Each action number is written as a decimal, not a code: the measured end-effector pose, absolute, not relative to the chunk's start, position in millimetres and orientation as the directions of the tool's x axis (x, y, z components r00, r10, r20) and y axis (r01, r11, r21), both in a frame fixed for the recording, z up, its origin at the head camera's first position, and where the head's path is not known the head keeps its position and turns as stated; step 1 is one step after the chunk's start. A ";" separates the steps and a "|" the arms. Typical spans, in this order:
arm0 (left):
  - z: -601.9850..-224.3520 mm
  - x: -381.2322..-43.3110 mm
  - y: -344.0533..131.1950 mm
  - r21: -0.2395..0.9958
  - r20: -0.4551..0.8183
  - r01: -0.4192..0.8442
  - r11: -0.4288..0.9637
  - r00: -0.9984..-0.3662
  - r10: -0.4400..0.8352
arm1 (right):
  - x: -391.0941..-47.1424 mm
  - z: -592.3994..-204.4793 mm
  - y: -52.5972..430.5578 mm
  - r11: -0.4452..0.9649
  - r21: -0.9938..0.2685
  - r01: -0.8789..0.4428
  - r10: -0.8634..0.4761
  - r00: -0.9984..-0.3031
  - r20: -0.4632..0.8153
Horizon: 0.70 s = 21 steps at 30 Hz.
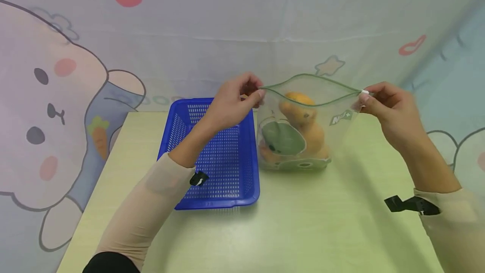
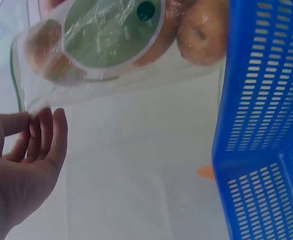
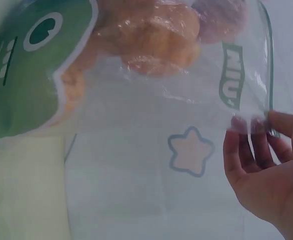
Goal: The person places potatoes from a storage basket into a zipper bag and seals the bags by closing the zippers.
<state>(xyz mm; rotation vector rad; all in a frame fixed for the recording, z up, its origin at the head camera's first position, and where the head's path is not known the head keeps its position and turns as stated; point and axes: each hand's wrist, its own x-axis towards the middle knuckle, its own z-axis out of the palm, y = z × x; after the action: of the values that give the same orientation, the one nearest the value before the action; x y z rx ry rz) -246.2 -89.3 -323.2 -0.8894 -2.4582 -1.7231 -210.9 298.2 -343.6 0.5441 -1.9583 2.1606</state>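
A clear zip bag [image 1: 337,129] with a green-lined mouth stands upright on the table, with its mouth parted in the middle. Several round orange fruits [image 1: 313,136] lie inside, partly hidden by the green printed patch; a pinkish one [image 3: 219,20] shows in the right wrist view. My left hand [image 1: 234,102] pinches the left end of the bag's mouth between thumb and fingers. At the opposite end, beside the white zip slider [image 1: 364,92], my right hand [image 1: 395,115] pinches the other corner. Both wrist views show the thumb and fingertips meeting at the bag's edge.
A blue plastic basket [image 1: 253,180] with slotted walls stands on the table just left of the bag, partly under my left forearm. The pale yellow table [image 1: 303,222] extends toward me. Behind it hangs a printed cloth [image 1: 227,20] with cartoon figures.
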 end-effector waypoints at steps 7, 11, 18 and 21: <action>-320.0 -249.4 -96.2 0.883 0.335 0.415 0.217 -0.884 0.327 | -219.0 -342.8 291.9 -0.268 -0.910 -0.318 -0.030 -0.941 0.337; -307.3 -245.0 -97.7 0.882 0.350 0.425 0.205 -0.880 0.320 | -220.2 -330.2 293.9 -0.322 -0.880 -0.349 -0.026 -0.926 0.377; -292.0 -237.0 -97.9 0.869 0.411 0.470 0.153 -0.859 0.304 | -224.3 -312.3 298.6 -0.443 -0.808 -0.388 -0.028 -0.895 0.445; -294.7 -238.0 -97.2 0.861 0.416 0.481 0.167 -0.854 0.313 | -224.2 -314.8 300.7 -0.417 -0.827 -0.377 -0.029 -0.904 0.427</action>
<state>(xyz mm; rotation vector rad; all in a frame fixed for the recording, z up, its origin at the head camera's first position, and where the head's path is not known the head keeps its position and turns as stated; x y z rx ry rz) -238.0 -97.2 -294.7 -0.7848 -2.2869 -1.7751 -224.2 300.7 -314.8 0.5642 -1.5593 2.4137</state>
